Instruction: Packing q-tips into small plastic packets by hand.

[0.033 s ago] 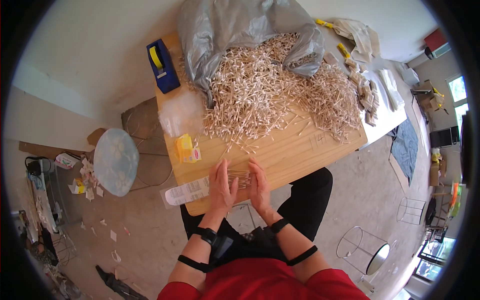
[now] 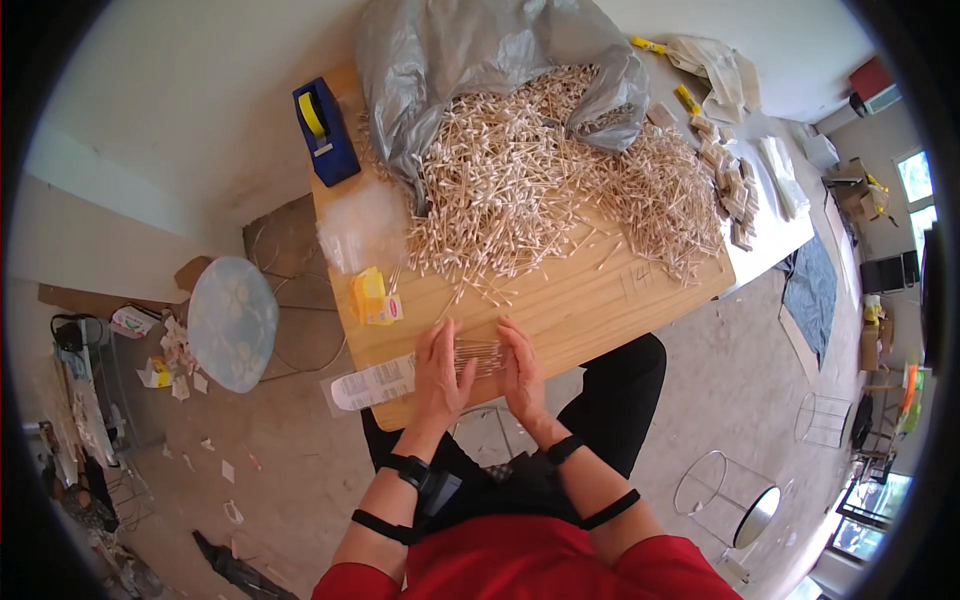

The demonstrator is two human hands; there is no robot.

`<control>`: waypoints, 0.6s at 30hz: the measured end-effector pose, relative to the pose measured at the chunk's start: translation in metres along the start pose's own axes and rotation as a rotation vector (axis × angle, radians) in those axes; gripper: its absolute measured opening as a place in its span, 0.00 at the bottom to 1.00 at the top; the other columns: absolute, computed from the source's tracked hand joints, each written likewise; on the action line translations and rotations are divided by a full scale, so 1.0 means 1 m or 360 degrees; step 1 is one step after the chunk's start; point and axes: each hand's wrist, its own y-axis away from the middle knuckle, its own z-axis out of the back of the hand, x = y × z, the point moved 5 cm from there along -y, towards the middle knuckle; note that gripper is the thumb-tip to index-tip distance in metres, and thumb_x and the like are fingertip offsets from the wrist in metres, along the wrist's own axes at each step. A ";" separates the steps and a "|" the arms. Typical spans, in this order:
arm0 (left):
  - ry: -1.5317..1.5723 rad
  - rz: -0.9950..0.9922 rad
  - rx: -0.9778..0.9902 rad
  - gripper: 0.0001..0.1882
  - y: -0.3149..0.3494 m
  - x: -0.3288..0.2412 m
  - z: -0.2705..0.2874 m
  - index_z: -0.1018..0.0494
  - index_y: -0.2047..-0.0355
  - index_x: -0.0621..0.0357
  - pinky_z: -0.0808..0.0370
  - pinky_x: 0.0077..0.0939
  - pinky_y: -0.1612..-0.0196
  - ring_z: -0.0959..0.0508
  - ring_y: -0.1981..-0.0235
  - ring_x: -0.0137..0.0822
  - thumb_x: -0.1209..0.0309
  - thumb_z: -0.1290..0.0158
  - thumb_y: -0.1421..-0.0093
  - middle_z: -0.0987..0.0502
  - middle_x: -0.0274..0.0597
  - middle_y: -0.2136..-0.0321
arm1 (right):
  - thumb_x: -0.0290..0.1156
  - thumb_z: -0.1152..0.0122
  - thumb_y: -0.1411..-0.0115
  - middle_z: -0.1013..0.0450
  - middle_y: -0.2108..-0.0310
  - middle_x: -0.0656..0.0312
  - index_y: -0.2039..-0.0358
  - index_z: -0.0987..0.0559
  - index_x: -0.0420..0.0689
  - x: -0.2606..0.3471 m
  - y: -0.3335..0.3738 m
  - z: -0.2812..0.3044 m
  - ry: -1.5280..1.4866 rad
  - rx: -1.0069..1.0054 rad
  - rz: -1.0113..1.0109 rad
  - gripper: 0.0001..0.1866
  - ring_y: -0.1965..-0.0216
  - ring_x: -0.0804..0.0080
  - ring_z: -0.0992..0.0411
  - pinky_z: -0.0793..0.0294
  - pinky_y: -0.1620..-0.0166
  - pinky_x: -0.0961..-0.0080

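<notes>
Holds left hand (image 2: 437, 372) and right hand (image 2: 520, 370) apart, fingers extended, at opposite ends of cotton swab bundle (image 2: 479, 356), near wooden table (image 2: 570, 310) edge; cannot tell if pressing. Has printed label (image 2: 375, 386) beside left hand.

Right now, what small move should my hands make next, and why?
Perhaps press the right hand gently toward the left hand: the cotton swabs lie between them, near the edge of the table, so light pressure might keep them aligned.

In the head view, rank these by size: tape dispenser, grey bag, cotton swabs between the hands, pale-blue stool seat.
1. Grey bag
2. Pale-blue stool seat
3. Tape dispenser
4. Cotton swabs, visible part
</notes>
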 end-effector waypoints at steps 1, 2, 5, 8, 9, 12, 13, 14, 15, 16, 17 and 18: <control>-0.0002 0.0001 0.0004 0.39 0.002 0.000 0.006 0.50 0.33 0.68 0.41 0.45 0.34 0.37 0.38 0.56 0.71 0.44 0.41 0.33 0.55 0.41 | 0.16 0.57 0.34 0.36 0.37 0.48 0.44 0.30 0.37 0.000 0.000 0.006 -0.0002 -0.0001 -0.0004 0.19 0.33 0.51 0.40 0.41 0.34 0.65; -0.0026 -0.0039 0.0088 0.41 0.004 -0.001 0.008 0.49 0.33 0.68 0.40 0.46 0.35 0.37 0.38 0.55 0.73 0.41 0.44 0.33 0.54 0.41 | 0.15 0.57 0.34 0.35 0.38 0.48 0.45 0.29 0.37 0.002 0.000 0.010 0.0035 0.0052 0.0073 0.18 0.34 0.51 0.39 0.39 0.34 0.65; -0.0040 -0.0073 0.0206 0.44 0.016 -0.006 0.013 0.48 0.34 0.68 0.42 0.47 0.34 0.38 0.38 0.55 0.72 0.38 0.47 0.33 0.53 0.41 | 0.14 0.55 0.36 0.33 0.39 0.48 0.46 0.28 0.36 0.005 0.002 0.014 0.0121 0.0105 0.0156 0.18 0.35 0.51 0.37 0.37 0.36 0.65; -0.0089 -0.0030 0.0211 0.44 0.024 -0.005 0.009 0.48 0.34 0.67 0.42 0.48 0.34 0.38 0.38 0.55 0.71 0.37 0.47 0.34 0.53 0.40 | 0.14 0.54 0.36 0.32 0.40 0.47 0.47 0.28 0.36 0.008 0.007 0.015 0.0169 0.0051 0.0151 0.17 0.37 0.50 0.35 0.36 0.37 0.64; -0.0146 0.0002 0.0187 0.45 0.026 -0.004 0.007 0.49 0.33 0.66 0.40 0.47 0.34 0.38 0.38 0.55 0.71 0.37 0.47 0.34 0.54 0.40 | 0.14 0.54 0.36 0.32 0.41 0.47 0.48 0.27 0.36 0.009 0.008 0.015 0.0170 -0.0009 0.0137 0.17 0.38 0.49 0.34 0.35 0.37 0.64; 0.0163 0.0162 -0.0102 0.39 0.027 0.000 0.000 0.50 0.33 0.68 0.45 0.48 0.32 0.40 0.36 0.57 0.65 0.44 0.38 0.38 0.57 0.38 | 0.15 0.54 0.36 0.33 0.40 0.46 0.47 0.27 0.36 0.007 0.005 0.006 0.0130 -0.0169 0.0092 0.17 0.38 0.48 0.35 0.36 0.37 0.63; 0.0162 0.0162 -0.0103 0.39 0.027 0.000 -0.010 0.50 0.33 0.68 0.45 0.48 0.32 0.40 0.36 0.57 0.65 0.44 0.38 0.38 0.57 0.38 | 0.15 0.54 0.36 0.33 0.40 0.46 0.47 0.27 0.36 0.005 0.004 0.000 0.0130 -0.0168 0.0093 0.17 0.38 0.48 0.35 0.36 0.37 0.63; 0.0245 0.0239 -0.0219 0.37 0.024 0.000 -0.018 0.51 0.32 0.68 0.45 0.48 0.32 0.40 0.36 0.58 0.64 0.48 0.35 0.39 0.59 0.37 | 0.16 0.55 0.35 0.33 0.39 0.46 0.47 0.28 0.37 0.003 0.002 -0.006 0.0134 -0.0169 0.0092 0.17 0.37 0.49 0.36 0.37 0.36 0.63; 0.0329 0.0315 -0.0335 0.35 0.024 0.001 -0.023 0.52 0.32 0.68 0.45 0.48 0.33 0.40 0.35 0.59 0.63 0.52 0.33 0.41 0.60 0.36 | 0.17 0.56 0.34 0.34 0.39 0.46 0.46 0.28 0.37 0.003 0.001 -0.012 0.0139 -0.0171 0.0090 0.17 0.36 0.50 0.37 0.38 0.35 0.63; 0.0335 0.0316 -0.0332 0.35 0.021 -0.004 -0.027 0.52 0.32 0.68 0.45 0.48 0.33 0.40 0.35 0.59 0.63 0.52 0.33 0.41 0.60 0.36 | 0.17 0.56 0.34 0.34 0.39 0.46 0.46 0.28 0.37 0.003 0.001 -0.015 0.0144 -0.0172 0.0087 0.17 0.36 0.50 0.37 0.38 0.35 0.63; 0.0324 0.0380 -0.0331 0.34 0.019 -0.008 -0.031 0.52 0.32 0.68 0.45 0.48 0.33 0.41 0.35 0.59 0.63 0.54 0.32 0.42 0.61 0.35 | 0.17 0.57 0.33 0.35 0.38 0.47 0.45 0.29 0.38 0.002 0.002 -0.018 0.0101 -0.0145 0.0031 0.17 0.35 0.51 0.38 0.40 0.34 0.64; 0.0313 0.0443 -0.0328 0.33 0.018 -0.009 -0.032 0.53 0.32 0.68 0.44 0.48 0.33 0.42 0.34 0.59 0.64 0.57 0.31 0.44 0.62 0.35 | 0.18 0.58 0.33 0.36 0.37 0.47 0.44 0.30 0.39 0.001 0.002 -0.019 0.0057 -0.0120 -0.0025 0.18 0.34 0.51 0.39 0.41 0.33 0.64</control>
